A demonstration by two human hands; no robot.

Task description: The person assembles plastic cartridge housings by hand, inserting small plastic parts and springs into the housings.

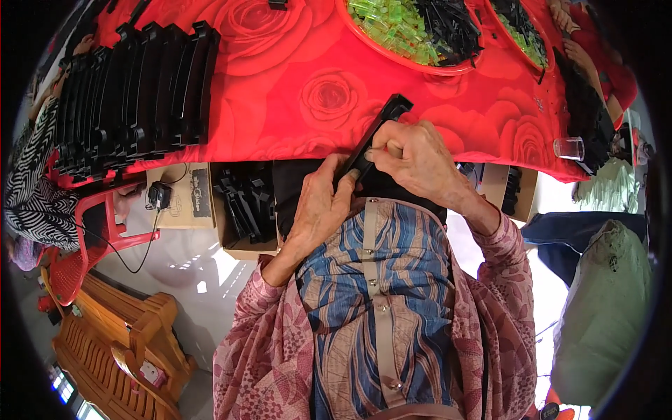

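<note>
A long black plastic strip-shaped part (394, 107) slants up and away over the table's near edge, between my two hands. My left hand (323, 198) is closed on its lower end, thumb on top. My right hand (418, 155) bends over its middle with fingers pinched against it; whether a small piece sits in that pinch is hidden. Similar black parts (140, 98) stand in a tight row on the left of the table. At the far side, a round orange-rimmed tray (448, 71) holds bright green pieces (392, 28) and small black pieces (451, 28).
A red rose-patterned cloth (280, 98) covers the table. A second tray (521, 35) and a clear cup (568, 148) are at the right. Below stand a cardboard box (245, 248) of black parts and a red chair (87, 238). Other people sit at both sides.
</note>
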